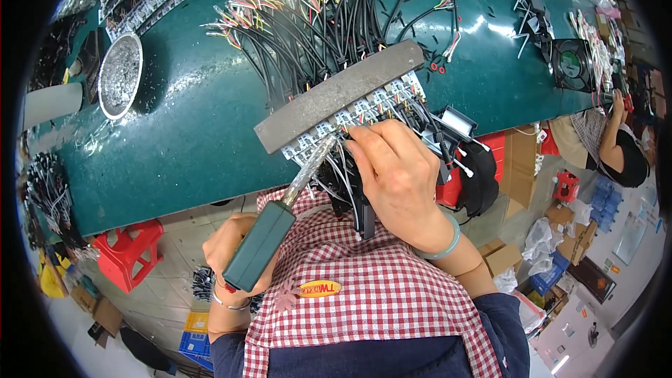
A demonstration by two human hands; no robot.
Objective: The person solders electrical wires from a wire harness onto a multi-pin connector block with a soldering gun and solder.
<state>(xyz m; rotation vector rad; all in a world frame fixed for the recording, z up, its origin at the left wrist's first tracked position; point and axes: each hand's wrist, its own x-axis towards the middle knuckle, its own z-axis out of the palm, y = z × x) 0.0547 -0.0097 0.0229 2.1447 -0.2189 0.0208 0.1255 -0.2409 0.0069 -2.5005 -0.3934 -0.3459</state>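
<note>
Green soldering iron (262, 246) in the left hand (225, 243), over the near edge of the green table (189, 154)
Its long axis slants up and rightward, tip at the circuit-board strip (306, 143), contact unclear; the left fingers wrap the handle, partly hidden behind it; the right hand's (399, 175) thumb and forefinger nearly meet, any wire between them impossible to tell; a grey bar (343, 94) covers part of the strip.

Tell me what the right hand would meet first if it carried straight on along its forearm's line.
The right hand would most likely meet the row of small circuit boards at its fingertips, then the grey bar just beyond; whether it already touches a board is hard to tell.
</note>
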